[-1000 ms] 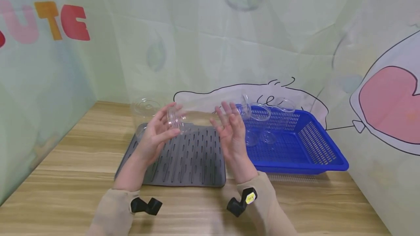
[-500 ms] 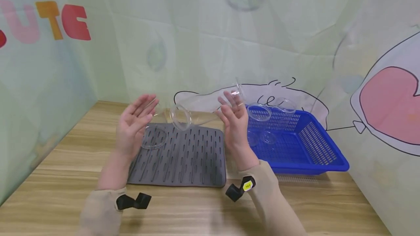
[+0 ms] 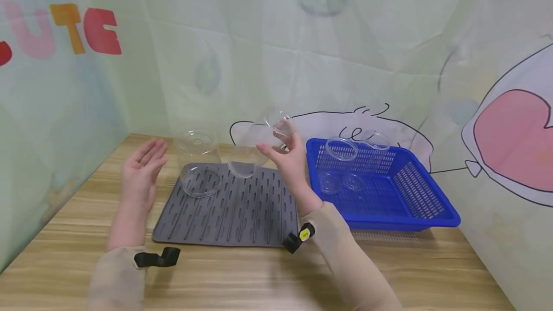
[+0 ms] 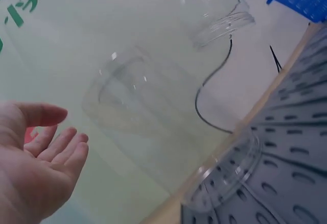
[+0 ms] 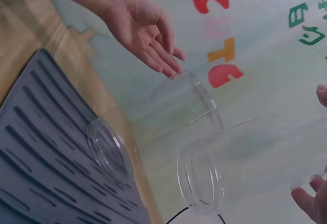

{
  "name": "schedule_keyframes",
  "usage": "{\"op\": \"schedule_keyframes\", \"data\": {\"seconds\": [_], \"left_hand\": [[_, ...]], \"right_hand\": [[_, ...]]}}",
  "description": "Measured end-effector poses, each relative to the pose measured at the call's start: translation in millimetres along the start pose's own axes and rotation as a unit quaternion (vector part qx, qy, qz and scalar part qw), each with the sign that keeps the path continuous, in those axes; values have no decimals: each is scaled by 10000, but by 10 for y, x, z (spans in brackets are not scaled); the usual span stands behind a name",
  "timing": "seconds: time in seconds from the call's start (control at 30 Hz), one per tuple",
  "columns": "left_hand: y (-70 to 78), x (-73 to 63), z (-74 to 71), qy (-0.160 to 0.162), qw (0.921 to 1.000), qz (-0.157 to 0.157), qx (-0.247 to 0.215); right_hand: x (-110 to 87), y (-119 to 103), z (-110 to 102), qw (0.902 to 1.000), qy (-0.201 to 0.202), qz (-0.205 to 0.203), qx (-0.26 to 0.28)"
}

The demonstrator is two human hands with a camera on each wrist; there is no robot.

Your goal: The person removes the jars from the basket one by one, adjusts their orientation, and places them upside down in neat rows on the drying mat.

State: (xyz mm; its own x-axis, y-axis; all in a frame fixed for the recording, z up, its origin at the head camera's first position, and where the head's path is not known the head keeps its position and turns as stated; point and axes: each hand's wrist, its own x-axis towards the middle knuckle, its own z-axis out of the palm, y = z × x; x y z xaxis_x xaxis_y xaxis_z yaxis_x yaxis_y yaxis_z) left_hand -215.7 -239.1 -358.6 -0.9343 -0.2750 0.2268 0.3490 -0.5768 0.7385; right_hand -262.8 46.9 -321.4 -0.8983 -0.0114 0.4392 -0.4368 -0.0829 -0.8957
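A clear jar (image 3: 242, 169) is tilted above the grey mat (image 3: 242, 220), its wide rim pointing down and left. My right hand (image 3: 294, 160) grips it near the narrower base, with thumb and fingers around its side. On the mat's back left corner a second clear jar (image 3: 198, 142) stands upside down, rim on the mat. To its left my left hand (image 3: 140, 172) is in the air, palm turned inward and holding nothing. In the left wrist view that hand (image 4: 41, 168) is apart from the standing jar (image 4: 148, 117). The right wrist view shows the held jar's rim (image 5: 202, 178).
A blue slotted basket (image 3: 389, 219) stands right of the mat, with two clear jars (image 3: 341, 149) upright inside. The wooden table (image 3: 242, 277) meets a printed cloth backdrop (image 3: 259, 52) behind and at the sides.
My left hand has let go of the jar and drawn away to the left. My right hand has tipped the jar from nearly level to rim-down, moving it slightly left over the mat.
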Motion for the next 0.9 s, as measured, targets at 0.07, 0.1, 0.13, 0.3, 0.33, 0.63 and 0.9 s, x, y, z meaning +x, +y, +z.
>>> {"op": "schedule_keyframes", "data": {"seconds": [0.07,0.1,0.13,0.3,0.33,0.63,0.9], "left_hand": [[-35,27,-106,178,9992,-312,157],[-58,39,-156,247,9983,-477,222],[-82,52,-208,308,9972,-644,233],[-210,88,-410,431,9847,-1293,1081],[-231,89,-439,429,9809,-1393,1286],[-352,83,-632,447,9566,-2006,2066],[-412,80,-691,160,9407,-2102,2659]], "right_hand": [[11,65,27,9995,-48,12,-312],[18,99,40,9989,-70,30,-459],[23,129,55,9984,-89,60,-553],[33,258,129,9941,-269,269,-1019],[32,278,144,9932,-327,308,-1070],[25,458,249,9864,-681,629,-1355],[52,527,305,9845,-695,698,-1449]]}}
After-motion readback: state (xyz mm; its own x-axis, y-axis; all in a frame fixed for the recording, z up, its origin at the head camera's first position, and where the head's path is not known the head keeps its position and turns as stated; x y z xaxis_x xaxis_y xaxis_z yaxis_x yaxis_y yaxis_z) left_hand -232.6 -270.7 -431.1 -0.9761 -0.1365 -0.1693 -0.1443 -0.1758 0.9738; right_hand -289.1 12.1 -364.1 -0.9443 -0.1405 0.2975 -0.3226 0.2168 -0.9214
